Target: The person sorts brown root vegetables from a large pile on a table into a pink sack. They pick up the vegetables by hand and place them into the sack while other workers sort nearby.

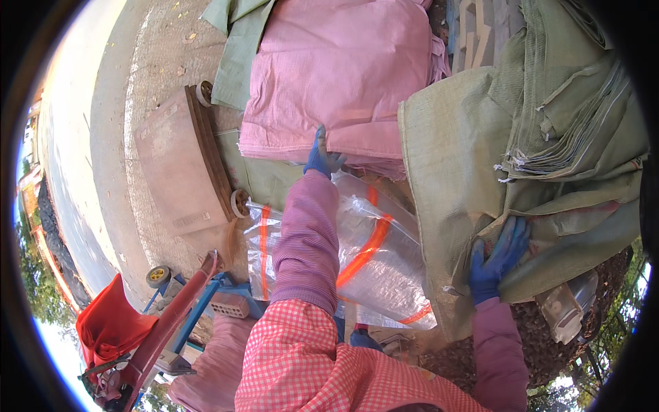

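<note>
My left hand, in a blue work glove, reaches to the near edge of a stack of pink woven sacks; its index finger points away over the top sack, and the fingers are apart. At the right, my right hand, gloved too, lies on a fold of an olive-green woven sack, thumb and fingers spread on either side of a crease; whether it pinches the cloth is not clear. Below my left forearm spreads a clear plastic sheet or bag with orange stripes. More folded green sacks are heaped at the right.
A wheeled flat cart stands on its side at the left. Nearer are a blue metal frame with a perforated brick, a red cloth and a pink sack. A wooden pallet lies at the top right.
</note>
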`<state>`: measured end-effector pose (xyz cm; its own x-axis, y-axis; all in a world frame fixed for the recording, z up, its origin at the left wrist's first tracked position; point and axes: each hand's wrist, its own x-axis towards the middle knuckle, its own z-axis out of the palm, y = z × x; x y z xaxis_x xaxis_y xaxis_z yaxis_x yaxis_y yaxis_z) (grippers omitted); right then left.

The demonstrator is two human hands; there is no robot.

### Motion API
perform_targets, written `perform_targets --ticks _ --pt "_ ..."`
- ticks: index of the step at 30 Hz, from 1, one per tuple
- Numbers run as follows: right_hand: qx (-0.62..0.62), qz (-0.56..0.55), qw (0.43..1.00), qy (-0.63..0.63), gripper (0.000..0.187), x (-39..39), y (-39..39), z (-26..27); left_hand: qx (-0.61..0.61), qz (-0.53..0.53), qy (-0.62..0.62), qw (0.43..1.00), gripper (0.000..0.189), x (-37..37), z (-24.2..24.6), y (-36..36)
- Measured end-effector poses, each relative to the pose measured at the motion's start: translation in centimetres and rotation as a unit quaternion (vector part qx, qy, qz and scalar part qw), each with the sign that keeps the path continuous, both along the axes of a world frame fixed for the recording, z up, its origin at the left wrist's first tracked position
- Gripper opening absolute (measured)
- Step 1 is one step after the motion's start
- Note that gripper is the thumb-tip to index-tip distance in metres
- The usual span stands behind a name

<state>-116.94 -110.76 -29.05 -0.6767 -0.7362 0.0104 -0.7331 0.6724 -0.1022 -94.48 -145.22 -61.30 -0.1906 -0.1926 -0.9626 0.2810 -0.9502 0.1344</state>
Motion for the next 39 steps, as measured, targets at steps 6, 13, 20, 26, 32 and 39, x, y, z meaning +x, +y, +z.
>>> perform_targets --ticks 6,13,20,26,32,39 --pt "0.031 -0.028 0.999 -0.018 0.084 -0.1 -0.2 0.0 -0.056 0.021 -0.015 0.998 0.035 -2.8 -3.5 0.3" --pt "0.019 -0.012 1.000 -0.001 0.084 -0.1 -0.4 0.4 -0.229 -0.255 -0.053 0.938 0.027 -8.0 8.6 -3.3" --pt "0.015 -0.014 1.000 0.003 0.082 0.2 0.0 0.7 -0.515 -0.111 0.039 0.849 0.020 4.1 20.1 -9.8" --pt "0.011 -0.020 0.999 0.029 0.082 0.6 -0.2 0.7 -0.418 0.151 -0.027 0.895 0.037 10.4 16.2 -14.5" --pt "-0.012 0.000 0.999 0.040 0.081 0.4 0.5 -0.1 -0.189 0.094 -0.041 0.977 0.120 3.9 9.7 -9.4" --pt "-0.009 -0.002 1.000 0.023 0.079 0.1 0.8 -0.4 -0.387 -0.445 -0.453 0.668 0.062 2.8 11.2 -7.9"
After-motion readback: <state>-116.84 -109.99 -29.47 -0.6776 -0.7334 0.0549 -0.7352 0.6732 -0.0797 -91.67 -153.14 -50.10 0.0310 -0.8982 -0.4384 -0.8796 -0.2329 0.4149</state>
